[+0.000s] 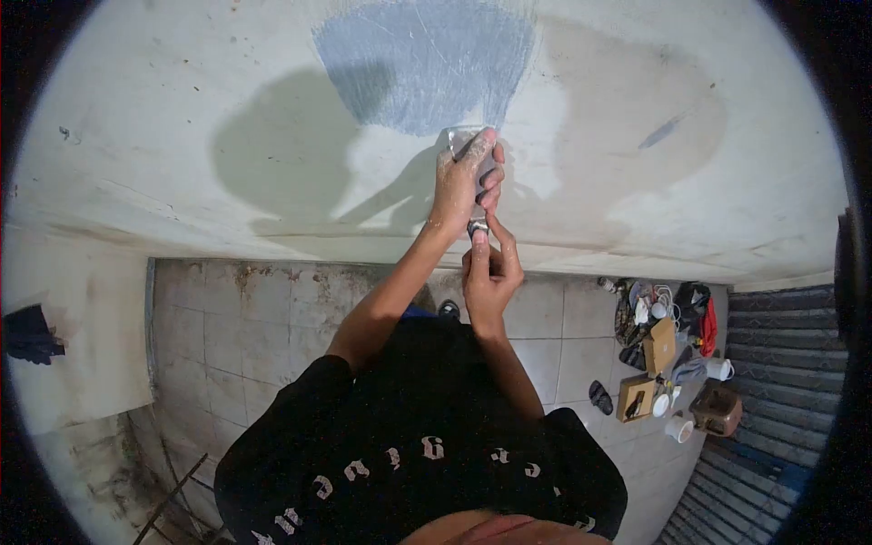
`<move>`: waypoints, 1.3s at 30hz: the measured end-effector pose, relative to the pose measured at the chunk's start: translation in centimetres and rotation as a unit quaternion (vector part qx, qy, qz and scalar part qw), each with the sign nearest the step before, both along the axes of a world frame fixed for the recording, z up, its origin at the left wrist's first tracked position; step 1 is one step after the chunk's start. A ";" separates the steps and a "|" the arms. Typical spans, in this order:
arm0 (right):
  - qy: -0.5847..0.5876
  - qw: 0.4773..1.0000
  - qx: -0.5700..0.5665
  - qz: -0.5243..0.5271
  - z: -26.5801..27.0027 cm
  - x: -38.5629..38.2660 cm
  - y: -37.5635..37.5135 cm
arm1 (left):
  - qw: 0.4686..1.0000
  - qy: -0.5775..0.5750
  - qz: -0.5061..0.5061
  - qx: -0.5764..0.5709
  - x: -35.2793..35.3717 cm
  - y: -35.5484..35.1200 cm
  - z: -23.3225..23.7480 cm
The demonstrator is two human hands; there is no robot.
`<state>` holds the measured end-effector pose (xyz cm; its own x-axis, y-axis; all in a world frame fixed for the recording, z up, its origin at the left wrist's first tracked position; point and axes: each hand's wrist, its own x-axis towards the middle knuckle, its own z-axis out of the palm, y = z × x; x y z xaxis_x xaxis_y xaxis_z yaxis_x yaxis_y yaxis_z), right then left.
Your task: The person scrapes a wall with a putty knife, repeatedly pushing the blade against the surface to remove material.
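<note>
A putty knife (460, 138) is held blade-up against the pale wall, its wide edge at the bottom of a grey patch (427, 68). My left hand (461, 186), dusted white, closes around the blade, thumb stretched toward its edge. Lower down, my right hand (491, 277) grips the handle near the metal collar, its thumb pressed along it. Most of the blade and handle is hidden by my fingers. The patch looks streaked, with thin pale scratch lines.
A smaller grey smear (661, 133) marks the wall at right. On the tiled floor (245, 322) are a sandal (600, 397), an open cardboard box (635, 400), white tubs (678, 428) and a brown container (716, 409). A corrugated shutter (781, 354) stands at the right. Dark cloth (32, 334) hangs at left.
</note>
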<state>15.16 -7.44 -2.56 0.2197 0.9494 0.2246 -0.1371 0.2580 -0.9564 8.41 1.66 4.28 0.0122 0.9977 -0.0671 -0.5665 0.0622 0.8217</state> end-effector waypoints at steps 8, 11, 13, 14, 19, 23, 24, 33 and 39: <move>0.015 1.000 -0.017 0.004 0.3 0.1 -0.1 | 0.999 0.034 0.004 -0.001 0.2 0.0 0.5; 0.018 0.999 -0.030 0.000 0.5 0.1 -0.7 | 0.999 0.037 0.007 0.006 0.2 0.0 0.0; 0.016 0.999 -0.039 0.014 0.7 0.3 -0.5 | 0.999 0.037 0.009 0.008 0.3 -0.1 0.3; 0.018 0.999 -0.029 0.010 1.1 0.3 -0.1 | 0.999 0.037 0.010 0.010 0.3 -0.1 0.5; 0.022 1.000 -0.012 -0.011 2.1 0.2 0.1 | 0.999 0.031 0.002 0.014 0.6 -0.1 1.6; 0.024 0.999 -0.028 0.014 0.9 0.5 -0.4 | 0.999 0.026 0.013 0.019 0.6 0.2 0.9; 0.029 0.999 -0.013 0.010 1.6 0.5 0.0 | 1.000 0.017 0.011 0.019 0.6 0.1 1.3; 0.032 0.999 0.013 -0.002 4.7 0.9 0.8 | 0.999 0.020 0.030 0.039 0.9 0.3 4.1; 0.037 0.999 0.006 0.024 6.0 1.6 0.7 | 0.997 0.050 0.035 0.054 1.2 0.4 5.3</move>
<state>16.78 -6.73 3.42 0.1897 0.9567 0.2210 -0.2198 0.2607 -0.9401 9.56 2.04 9.60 -0.0583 0.9974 0.0425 -0.4806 -0.0654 0.8745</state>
